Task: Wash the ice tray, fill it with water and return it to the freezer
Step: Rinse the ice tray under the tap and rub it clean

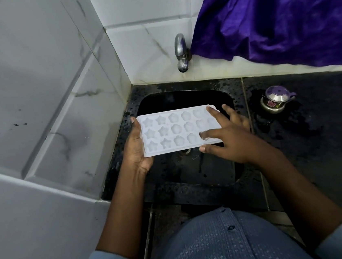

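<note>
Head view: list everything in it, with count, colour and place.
ice tray: one, white, with star and flower cells, held over the sink
sink: one, black, set in the counter at the wall corner
tap: one, chrome, on the tiled wall above the sink
counter: one, black and wet, right of the sink
steel pot: one, silver with a purple lid, on the counter right of the sink
cloth: one, purple, hanging at upper right
wall tiles: several, white marbled, left and behind
shirt: one, blue, bottom centre
left hand: holds the tray's left end
right hand: fingers spread on the tray's right end
</note>
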